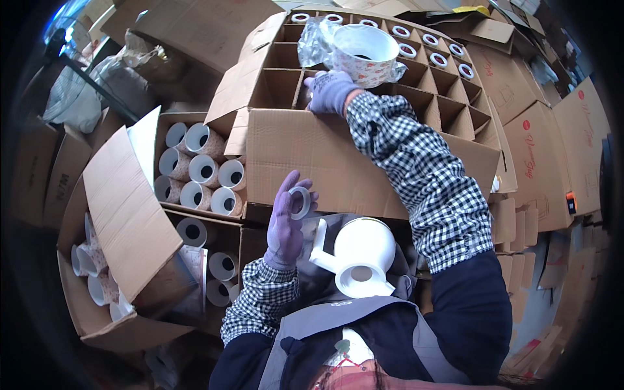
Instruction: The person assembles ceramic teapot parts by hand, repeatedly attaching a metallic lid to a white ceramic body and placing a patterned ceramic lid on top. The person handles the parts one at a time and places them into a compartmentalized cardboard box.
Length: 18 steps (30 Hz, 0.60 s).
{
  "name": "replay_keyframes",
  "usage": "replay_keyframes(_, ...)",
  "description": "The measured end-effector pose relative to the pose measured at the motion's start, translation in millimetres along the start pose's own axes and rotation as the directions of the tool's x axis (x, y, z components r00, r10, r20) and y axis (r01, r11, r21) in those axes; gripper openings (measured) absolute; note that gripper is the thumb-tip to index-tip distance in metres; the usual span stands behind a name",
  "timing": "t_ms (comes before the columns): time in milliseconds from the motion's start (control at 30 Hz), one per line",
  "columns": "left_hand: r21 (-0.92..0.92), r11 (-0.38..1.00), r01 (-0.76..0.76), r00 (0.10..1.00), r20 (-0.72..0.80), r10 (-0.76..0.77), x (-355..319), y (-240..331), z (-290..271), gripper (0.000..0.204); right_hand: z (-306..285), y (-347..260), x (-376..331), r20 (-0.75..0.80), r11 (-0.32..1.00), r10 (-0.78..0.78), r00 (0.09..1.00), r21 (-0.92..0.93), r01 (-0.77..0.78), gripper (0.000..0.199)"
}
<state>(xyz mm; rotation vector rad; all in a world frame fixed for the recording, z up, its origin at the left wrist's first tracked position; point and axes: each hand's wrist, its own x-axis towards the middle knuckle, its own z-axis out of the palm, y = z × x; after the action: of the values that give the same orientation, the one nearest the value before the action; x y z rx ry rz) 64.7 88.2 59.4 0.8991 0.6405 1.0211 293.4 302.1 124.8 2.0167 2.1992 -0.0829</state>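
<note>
My left hand (284,227), in a purple glove, is raised with its fingers pointing up. It holds a white ring (306,203) near the thumb. My right hand (330,91), gloved too, reaches to the near side of a divided carton (312,153). Its fingers curl down at a compartment, and their tips are hidden. Just beyond it, a wide white tub with a red pattern (365,65) rests on the dividers beside a clear plastic bag (314,42). On my lap lies a white jug (369,244), its handle to the left and its round opening toward me.
White rings (438,60) sit in the carton's far compartments. To the left, an open carton (166,117) holds several patterned cylinders (203,169). Nearer, another carton (71,286) with a raised flap (130,214) holds more. Printed cartons (536,162) stand at the right.
</note>
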Motion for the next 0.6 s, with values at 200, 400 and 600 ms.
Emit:
replay_keyframes(200,-0.002,1.000,0.023,0.988,-0.155,-0.023,-24.4,3.3,-7.8,0.060,-3.6,-21.6,27.9,0.261,0.981,0.096,0.960,-0.186,-0.047,0.066)
replay_keyframes(400,-0.030,0.999,-0.034,0.968,-0.249,0.026,-41.6,26.5,-5.1,0.062,-12.2,-36.4,17.4,0.180,0.953,0.299,0.937,-0.007,-0.302,0.082)
replay_keyframes(600,-0.063,0.981,-0.184,0.954,-0.250,0.163,-39.2,41.3,-9.6,0.060,-98.2,-29.5,-27.7,-0.028,0.984,0.109,0.994,-0.138,-0.112,0.084)
